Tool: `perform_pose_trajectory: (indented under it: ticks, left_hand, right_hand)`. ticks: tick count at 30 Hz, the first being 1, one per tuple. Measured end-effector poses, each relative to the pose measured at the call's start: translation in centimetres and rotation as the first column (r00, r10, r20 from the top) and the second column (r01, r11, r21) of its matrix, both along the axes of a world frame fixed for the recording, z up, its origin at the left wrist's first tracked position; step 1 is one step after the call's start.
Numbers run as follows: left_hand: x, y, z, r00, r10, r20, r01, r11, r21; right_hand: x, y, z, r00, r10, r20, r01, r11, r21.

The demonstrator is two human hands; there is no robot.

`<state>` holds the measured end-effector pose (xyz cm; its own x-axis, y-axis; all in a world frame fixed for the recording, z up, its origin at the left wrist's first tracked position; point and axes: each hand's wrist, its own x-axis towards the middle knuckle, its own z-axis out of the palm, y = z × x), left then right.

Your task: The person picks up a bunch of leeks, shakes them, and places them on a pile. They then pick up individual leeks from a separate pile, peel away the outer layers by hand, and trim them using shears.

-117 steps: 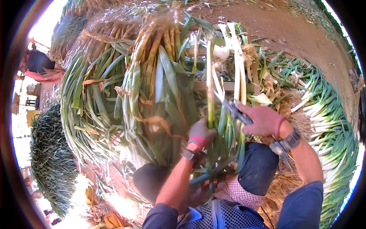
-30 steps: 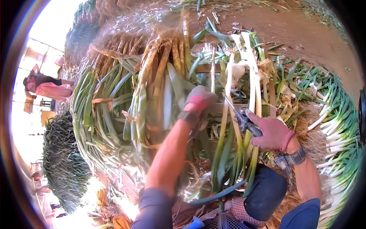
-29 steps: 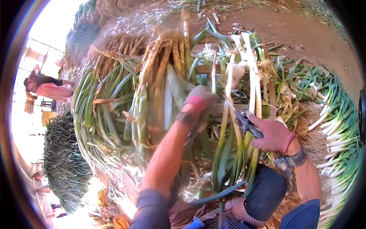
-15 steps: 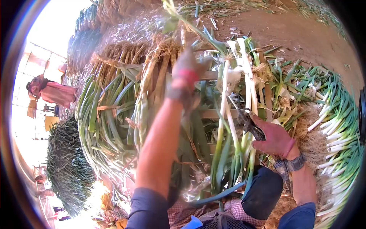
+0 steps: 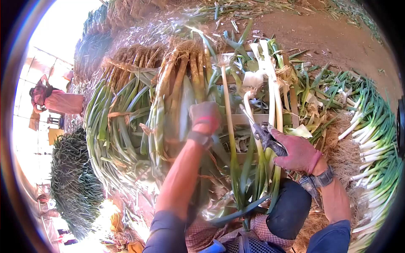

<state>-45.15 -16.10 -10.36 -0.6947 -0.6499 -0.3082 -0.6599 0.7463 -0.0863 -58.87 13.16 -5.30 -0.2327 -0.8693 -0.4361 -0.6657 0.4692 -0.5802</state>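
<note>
My gloved left hand (image 5: 204, 116) is smeared by motion over the unpeeled long green onions (image 5: 196, 76), which have brown roots and dry outer skin. My right hand (image 5: 297, 152), in a pink glove, is closed on a knife (image 5: 270, 139) with a dark handle and a narrow metal blade aimed up and left. The blade lies beside a peeled green onion (image 5: 249, 101); another slim white-stalked green onion (image 5: 228, 101) lies to its left. Thick white stalks (image 5: 274, 92) run just above my right hand, their green leaves reaching down toward my body.
A wooden slatted rack (image 5: 236, 119) lies under the onions. At right, peeled green onions (image 5: 371, 147) are lined up beside loose roots (image 5: 333, 143) and stripped leaves (image 5: 310, 101). A dark pile of greens (image 5: 76, 181) stands at left. Another person (image 5: 55, 99) is farther off.
My left hand has come down from the top of the rack to the unpeeled onions. A strip of leaf that was in the air above it is gone from there. The peeled onions have shifted left.
</note>
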Motion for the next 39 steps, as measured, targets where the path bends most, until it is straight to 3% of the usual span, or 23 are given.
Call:
perform_pose_trajectory:
  ticks: [3, 6, 10, 12, 15, 17, 19, 22, 23, 26, 29, 33, 34, 35, 37, 39]
  left_hand:
    - [2.0, 2.5, -0.2, 1.000, -0.002, 0.013, 0.001, 0.999, 0.048]
    - [3.6, 4.2, -0.7, 0.981, -0.008, -0.192, 0.014, 0.999, 0.031]
    - [3.8, 7.1, -3.1, 0.985, -0.051, -0.163, 0.066, 0.994, 0.084]
    - [4.2, 8.8, -4.1, 0.971, -0.028, -0.237, 0.046, 0.996, 0.072]
    - [4.9, 9.1, -4.7, 0.962, 0.007, -0.273, 0.019, 0.996, 0.090]
    - [5.4, 9.1, -5.2, 0.959, 0.029, -0.282, 0.005, 0.993, 0.116]
    - [5.5, 8.8, -5.5, 0.915, 0.207, -0.347, -0.097, 0.947, 0.307]
    - [6.4, 7.7, -4.9, 0.829, 0.349, -0.436, -0.133, 0.882, 0.452]
    - [6.4, 7.4, -4.9, 0.829, 0.352, -0.435, -0.135, 0.880, 0.456]
    - [4.9, 5.4, -4.2, 0.626, 0.399, -0.670, -0.132, 0.901, 0.413]
    - [2.5, 3.5, -2.8, 0.623, 0.339, -0.705, -0.140, 0.935, 0.326]
    - [0.0, 1.0, -2.7, 0.744, 0.353, -0.568, -0.152, 0.916, 0.371]
    - [-0.7, 0.3, -2.7, 0.826, 0.336, -0.453, -0.168, 0.913, 0.371]
    - [-1.1, -0.1, -2.8, 0.825, 0.337, -0.454, -0.169, 0.913, 0.372]
    - [-2.2, -0.7, -3.1, 0.903, 0.363, -0.232, -0.287, 0.908, 0.304]
    - [-3.2, -1.4, -3.6, 0.915, 0.362, -0.176, -0.299, 0.904, 0.306]
  right_hand:
    - [1.0, -0.9, 1.4, 1.000, 0.020, 0.007, -0.020, 0.996, 0.083]
    - [1.4, -1.6, 1.2, 1.000, 0.004, -0.006, -0.003, 0.998, 0.055]
    - [1.5, -3.8, 0.2, 0.999, 0.051, -0.003, -0.051, 0.999, -0.016]
    - [1.8, -4.7, 0.2, 0.998, 0.058, 0.000, -0.058, 0.998, -0.011]
    - [1.6, -6.2, 0.8, 0.993, 0.115, 0.002, -0.114, 0.982, 0.148]
    - [1.8, -6.4, 0.8, 0.993, 0.113, 0.029, -0.116, 0.983, 0.141]
    - [1.5, -7.0, 0.3, 0.996, 0.090, -0.029, -0.084, 0.981, 0.174]
    - [1.4, -7.7, -0.4, 0.994, 0.103, -0.047, -0.095, 0.984, 0.151]
    - [1.4, -8.0, -0.7, 0.993, 0.105, -0.047, -0.097, 0.983, 0.155]
    - [0.7, -10.4, -0.7, 0.984, 0.131, -0.124, -0.118, 0.988, 0.102]
    - [-0.1, -13.8, -0.2, 0.983, 0.080, -0.163, -0.054, 0.986, 0.158]
    - [-2.1, -17.4, -2.4, 0.980, 0.002, -0.198, 0.012, 0.997, 0.073]
    - [-2.5, -18.4, -2.9, 0.974, -0.017, -0.225, 0.029, 0.999, 0.047]
    - [-3.0, -19.3, -3.3, 0.967, -0.038, -0.252, 0.044, 0.999, 0.020]
    - [-4.0, -21.2, -4.1, 0.962, -0.057, -0.266, 0.066, 0.998, 0.023]
    - [-5.0, -23.1, -5.1, 0.957, -0.116, -0.267, 0.109, 0.993, -0.039]
